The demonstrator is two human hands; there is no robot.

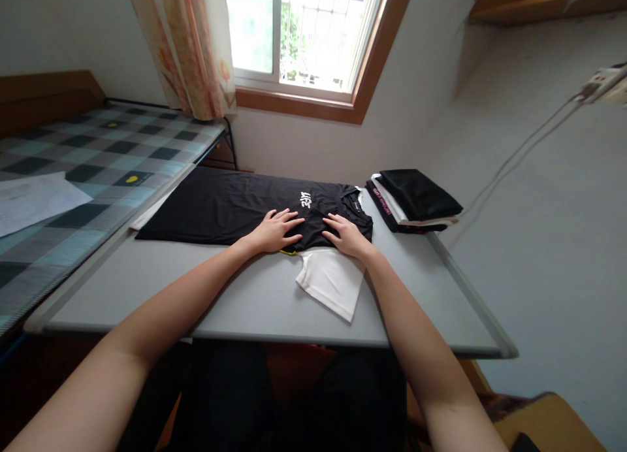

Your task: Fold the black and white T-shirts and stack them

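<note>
A black shirt [230, 200] with white lettering lies across the grey table, its collar toward the right. From under its near edge a white sleeve [336, 282] sticks out toward me. My left hand [277, 231] rests flat on the shirt's near side, just below the lettering, fingers spread. Flat near the collar, at the sleeve's upper end, lies my right hand [347, 235], its fingers also apart. Neither hand grips the cloth.
A stack of folded dark and white clothes [416, 194] sits at the table's back right. Left of the table [147, 289] is a bed [161, 135] with a checkered cover and papers [39, 197]. A window and curtain are behind; a cable hangs on the right wall.
</note>
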